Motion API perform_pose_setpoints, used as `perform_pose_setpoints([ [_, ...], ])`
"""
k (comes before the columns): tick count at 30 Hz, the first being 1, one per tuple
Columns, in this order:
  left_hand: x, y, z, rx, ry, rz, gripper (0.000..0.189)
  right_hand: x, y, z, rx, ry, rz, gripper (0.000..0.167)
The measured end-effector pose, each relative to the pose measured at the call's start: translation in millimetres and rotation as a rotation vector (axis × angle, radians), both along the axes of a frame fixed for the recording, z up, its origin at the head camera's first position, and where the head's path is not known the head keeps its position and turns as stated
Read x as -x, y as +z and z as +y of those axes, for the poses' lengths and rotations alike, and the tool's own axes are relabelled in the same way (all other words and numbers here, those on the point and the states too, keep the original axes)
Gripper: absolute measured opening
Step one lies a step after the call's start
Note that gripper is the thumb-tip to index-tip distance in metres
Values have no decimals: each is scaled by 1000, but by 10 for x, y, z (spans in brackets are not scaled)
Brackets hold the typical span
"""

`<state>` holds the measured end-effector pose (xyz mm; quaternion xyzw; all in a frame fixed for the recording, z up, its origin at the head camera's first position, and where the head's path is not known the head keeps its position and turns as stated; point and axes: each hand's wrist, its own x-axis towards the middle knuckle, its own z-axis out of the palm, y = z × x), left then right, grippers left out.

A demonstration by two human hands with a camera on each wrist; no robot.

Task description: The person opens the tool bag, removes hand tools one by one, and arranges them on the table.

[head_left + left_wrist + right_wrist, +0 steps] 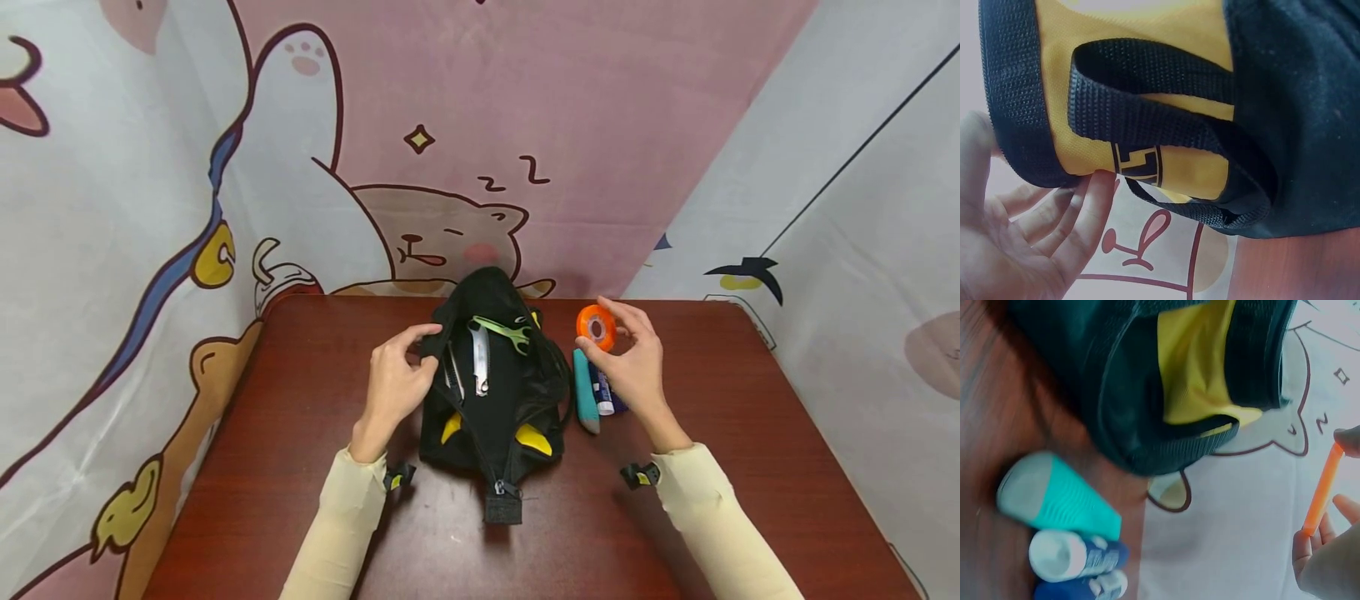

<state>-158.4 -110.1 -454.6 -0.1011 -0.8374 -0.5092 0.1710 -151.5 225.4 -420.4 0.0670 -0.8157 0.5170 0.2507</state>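
Note:
A black tool bag (480, 433) with yellow patches lies unzipped on the table. My left hand (400, 371) pinches its left rim. In the left wrist view the fingers (1088, 219) of that hand lie along the rim of the bag's yellow wall (1172, 119), below a black webbing handle (1147, 119). A green tool with a forked end (510, 335) and a long silver tool (481, 358) show inside the opening. Right of the bag, my right hand (633, 358) holds an orange tape roll (581, 327) by its edges, raised above the other items; the right wrist view shows the roll edge-on.
Beside the bag on the right, a teal and grey object (1075, 494) lies next to a blue tube with a white cap (1060, 555) and another dark blue item (1063, 590). The brown table (742, 467) meets a cartoon-printed cloth (600, 150) at its back edge.

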Motion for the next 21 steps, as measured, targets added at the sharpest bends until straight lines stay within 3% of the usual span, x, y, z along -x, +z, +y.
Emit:
perform_pose_setpoints([
  [7,4,-6,3,3,1,6,41,107,-344,358,-38,-92,-34,66],
  [15,-10,0,-3,3,2,10,41,82,-566,574,-54,-175,-107,66],
  [21,-12,4,-8,8,-4,17,41,31,-732,752,-83,-221,-213,67],
])
